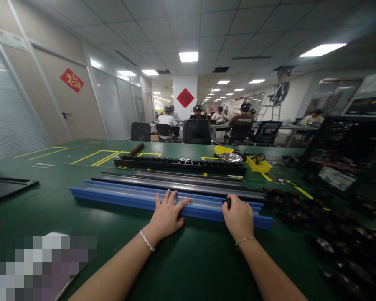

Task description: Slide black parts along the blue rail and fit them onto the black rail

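A long blue channel rail [119, 198] lies crosswise on the green table in front of me. My left hand [166, 213] rests on its near edge around the middle, fingers spread and holding nothing. Toward the rail's right end, my right hand [238, 215] is closed, pinching a small black part [228, 202] at the rail. Most of that part is hidden by the fingers, so its kind does not show. Just behind lies a grey and black rail [163, 180]. Farther back, a black strip [175, 163] carries a row of small black parts.
Heaps of dark small parts [341, 230] cover the table's right side. Yellow bins [258, 164] and a metal dish [231, 157] sit at the back right. A black frame [12, 186] lies at left, a blurred-out item [40, 267] at front left. Several people sit beyond.
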### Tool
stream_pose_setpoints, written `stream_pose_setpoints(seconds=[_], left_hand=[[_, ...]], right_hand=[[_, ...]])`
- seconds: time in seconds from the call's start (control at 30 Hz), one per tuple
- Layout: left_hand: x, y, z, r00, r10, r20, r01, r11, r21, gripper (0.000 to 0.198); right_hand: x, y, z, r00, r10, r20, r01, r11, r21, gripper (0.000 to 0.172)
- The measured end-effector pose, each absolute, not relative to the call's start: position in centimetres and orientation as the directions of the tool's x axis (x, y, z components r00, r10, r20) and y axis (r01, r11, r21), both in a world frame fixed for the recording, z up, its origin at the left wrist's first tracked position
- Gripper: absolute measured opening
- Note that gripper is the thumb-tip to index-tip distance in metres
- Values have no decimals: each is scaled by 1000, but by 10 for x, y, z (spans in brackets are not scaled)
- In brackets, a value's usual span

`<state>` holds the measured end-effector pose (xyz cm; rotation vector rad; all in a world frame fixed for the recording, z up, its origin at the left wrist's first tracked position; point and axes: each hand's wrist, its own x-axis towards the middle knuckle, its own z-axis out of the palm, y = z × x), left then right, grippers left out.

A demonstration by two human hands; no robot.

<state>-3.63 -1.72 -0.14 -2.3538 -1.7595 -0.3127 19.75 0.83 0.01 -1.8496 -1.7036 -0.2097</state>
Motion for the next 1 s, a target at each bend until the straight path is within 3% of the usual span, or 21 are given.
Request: stream_pose_setpoints(seconds=[0.17,0.4,1.0], left_hand=[[-35,-18,0,267,927,264,962,-273,-14,66],[-34,-18,1,260,933,251,964,-265,-13,66],[-35,-18,1,267,929,258,962,-272,-15,66]], right_hand=[[200,10,0,170,854,492,939,11,-345,23],[203,10,-2,181,836,518,928,29,-371,37],[202,7,1,253,845,472,903,-31,-428,44]])
